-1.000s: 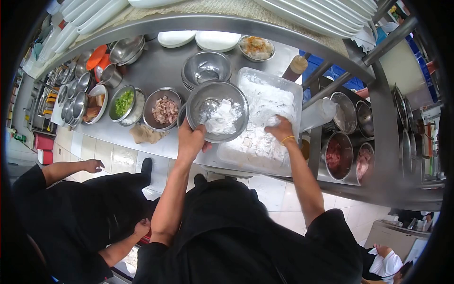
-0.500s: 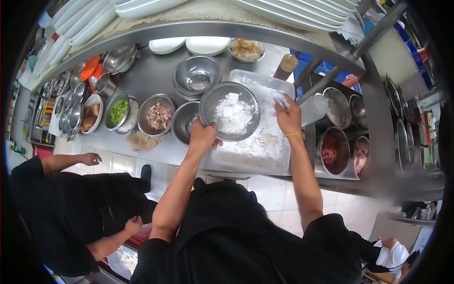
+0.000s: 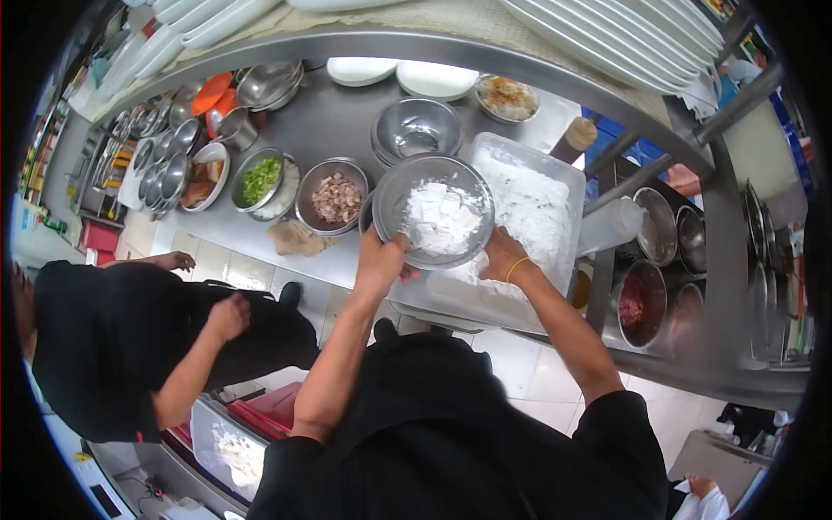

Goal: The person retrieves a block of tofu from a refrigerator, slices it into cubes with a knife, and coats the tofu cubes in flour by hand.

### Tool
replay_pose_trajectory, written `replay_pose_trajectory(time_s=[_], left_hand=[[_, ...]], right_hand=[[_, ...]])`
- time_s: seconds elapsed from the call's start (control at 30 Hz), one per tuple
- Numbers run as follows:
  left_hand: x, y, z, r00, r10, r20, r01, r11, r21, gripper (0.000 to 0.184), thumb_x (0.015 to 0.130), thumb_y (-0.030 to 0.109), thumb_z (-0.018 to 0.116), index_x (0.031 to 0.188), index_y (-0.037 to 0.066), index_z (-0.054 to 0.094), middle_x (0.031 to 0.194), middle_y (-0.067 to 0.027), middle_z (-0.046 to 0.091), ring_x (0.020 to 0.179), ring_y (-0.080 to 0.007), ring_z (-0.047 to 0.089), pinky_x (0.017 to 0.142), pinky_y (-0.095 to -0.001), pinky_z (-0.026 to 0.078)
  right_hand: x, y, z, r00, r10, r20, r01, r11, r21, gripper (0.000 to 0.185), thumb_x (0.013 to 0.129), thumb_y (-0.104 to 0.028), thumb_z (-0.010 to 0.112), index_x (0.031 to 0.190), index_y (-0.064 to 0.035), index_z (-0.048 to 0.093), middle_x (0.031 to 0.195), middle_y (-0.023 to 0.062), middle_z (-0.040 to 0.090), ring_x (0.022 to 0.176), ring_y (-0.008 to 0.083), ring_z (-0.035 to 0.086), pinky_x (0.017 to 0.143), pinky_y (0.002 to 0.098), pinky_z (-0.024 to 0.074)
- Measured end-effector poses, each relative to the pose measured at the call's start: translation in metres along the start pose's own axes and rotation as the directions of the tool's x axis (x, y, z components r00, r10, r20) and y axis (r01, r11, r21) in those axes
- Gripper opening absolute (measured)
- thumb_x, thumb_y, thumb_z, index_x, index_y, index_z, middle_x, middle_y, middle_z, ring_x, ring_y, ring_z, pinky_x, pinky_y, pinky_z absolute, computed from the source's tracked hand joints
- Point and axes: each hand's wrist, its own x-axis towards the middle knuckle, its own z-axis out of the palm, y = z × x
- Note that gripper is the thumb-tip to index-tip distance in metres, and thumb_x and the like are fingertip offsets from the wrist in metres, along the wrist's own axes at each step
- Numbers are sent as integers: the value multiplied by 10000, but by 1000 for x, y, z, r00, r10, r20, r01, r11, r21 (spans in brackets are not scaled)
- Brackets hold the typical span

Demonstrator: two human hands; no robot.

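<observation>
A metal bowl (image 3: 390, 208) is held over the near left corner of a clear plastic tub; white powder-coated pieces (image 3: 440, 212) lie inside it. My left hand (image 3: 381, 263) is closed on the bowl's near left rim. At its lower right edge my right hand (image 3: 504, 254), with a yellow band on the wrist, grips the rim; some of its fingers are hidden. Loose white powder (image 3: 529, 195) covers the bottom of the plastic tub (image 3: 575, 178).
Left along the counter stand bowls of diced meat (image 3: 336, 199) and chopped greens (image 3: 262, 180). Stacked metal bowls (image 3: 416, 126) sit behind. A sauce bottle (image 3: 575, 139) and a bowl of red meat (image 3: 641, 303) are rightward. A co-worker (image 3: 130, 347) stands at left. An overhead shelf (image 3: 416, 42) holds plates.
My right hand has come from above the powder tub to the bowl's right edge. The view has shifted, and the co-worker's near hand has risen.
</observation>
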Motion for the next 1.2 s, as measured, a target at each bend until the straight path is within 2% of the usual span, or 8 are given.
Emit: replay_pose_trajectory(time_s=[0.27,0.4,0.67,0.83,0.87,0.93,1.03,1.2], left_hand=[[-3,-5,2,999,9,34,-8,1000,-12,224,708,13,449,900,-101,460,629,-170,531,376,-223,510,279,-290,356],[1,-5,3,996,-45,79,44,999,21,361,738,-11,419,1093,-80,413,690,-162,548,374,-208,523,283,-270,380],[16,1,37,992,13,122,-32,988,153,361,737,-1,425,1091,-73,415,727,-170,561,392,-203,532,304,-278,373],[22,0,56,992,-66,111,53,991,119,322,702,13,447,1006,-92,452,703,-175,544,396,-222,522,302,-293,363],[23,-1,53,989,-89,118,73,988,135,330,718,11,445,1033,-87,439,719,-167,550,404,-220,535,302,-287,366],[24,-2,47,985,-113,130,94,985,147,339,734,10,443,1060,-83,425,736,-160,556,411,-217,549,302,-281,369],[24,0,34,989,-94,118,80,990,114,290,729,9,443,1005,-80,445,715,-158,554,410,-215,548,296,-285,369],[20,13,15,998,-30,54,28,998,51,278,704,7,453,971,-71,458,623,-159,551,385,-200,530,290,-281,369]], right_hand=[[5,22,14,994,111,7,-111,994,-22,746,534,-197,739,1222,-73,479,1266,169,378,1164,346,402,945,382,410],[-10,41,-4,955,219,-202,-100,874,475,768,499,-223,738,1191,-1,490,1161,204,497,1105,344,465,952,335,389],[-45,15,-92,858,204,-471,185,733,655,778,589,-109,790,1237,84,404,1167,186,531,1083,185,497,933,273,398],[-48,32,-82,788,226,-572,113,861,496,532,792,-210,623,1277,-98,436,1286,152,433,1076,318,510,895,335,430],[-47,36,-68,788,227,-572,111,861,495,532,792,-210,623,1277,-98,436,1286,152,433,1076,318,510,895,335,430],[-57,34,-39,874,483,-51,-469,867,169,583,752,-290,658,1269,-124,444,1286,179,403,1120,342,463,918,381,419],[-65,10,-8,875,484,20,-483,875,-22,631,719,-346,678,1269,-145,444,1264,200,388,1155,340,420,942,411,395],[-51,22,23,974,228,0,-224,955,196,772,617,-401,749,1286,-186,429,1235,212,369,1136,413,393,942,422,391]])
